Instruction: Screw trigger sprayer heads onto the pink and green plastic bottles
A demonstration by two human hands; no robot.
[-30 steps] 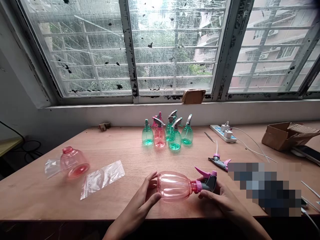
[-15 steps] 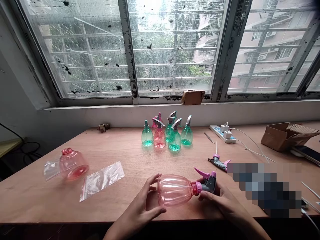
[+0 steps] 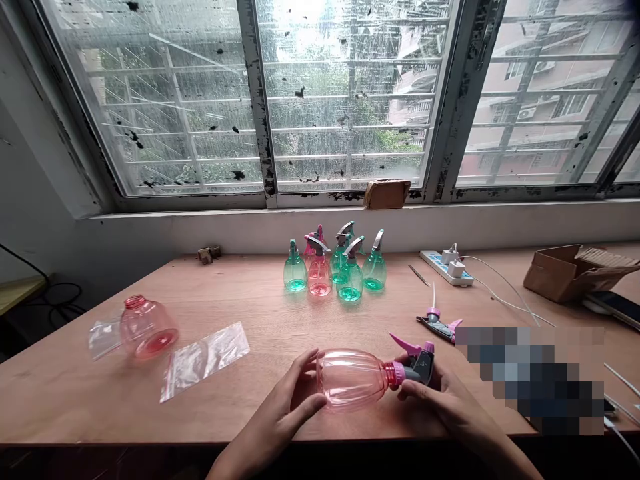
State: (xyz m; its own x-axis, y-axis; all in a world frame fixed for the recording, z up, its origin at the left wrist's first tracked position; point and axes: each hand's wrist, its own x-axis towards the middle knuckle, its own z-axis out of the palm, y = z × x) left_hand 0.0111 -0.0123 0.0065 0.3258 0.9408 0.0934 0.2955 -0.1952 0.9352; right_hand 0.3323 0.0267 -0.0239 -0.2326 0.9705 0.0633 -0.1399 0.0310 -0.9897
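A clear pink spray bottle (image 3: 353, 379) lies on its side above the front of the table, its base to the left and its pink-and-black trigger head (image 3: 420, 363) to the right. My left hand (image 3: 285, 397) is curled about the base, thumb in front and fingers behind. Around the trigger head, my right hand (image 3: 440, 397) has its thumb near the collar; its other fingers are mostly hidden. A loose pink trigger head (image 3: 440, 327) with its tube lies beyond my right hand. To the left stands a pink bottle (image 3: 149, 330) without a head.
Several green and pink spray bottles (image 3: 349, 283) stand at the back by the wall. Flat plastic bag (image 3: 205, 360) at left. Toward the right are a power strip (image 3: 447, 268) with white cables, a cardboard box (image 3: 563, 277), a phone (image 3: 617, 307) and a blurred patch.
My left thumb has moved up onto the bottle's base, and the hand has closed around it. The right hand keeps its hold on the trigger head.
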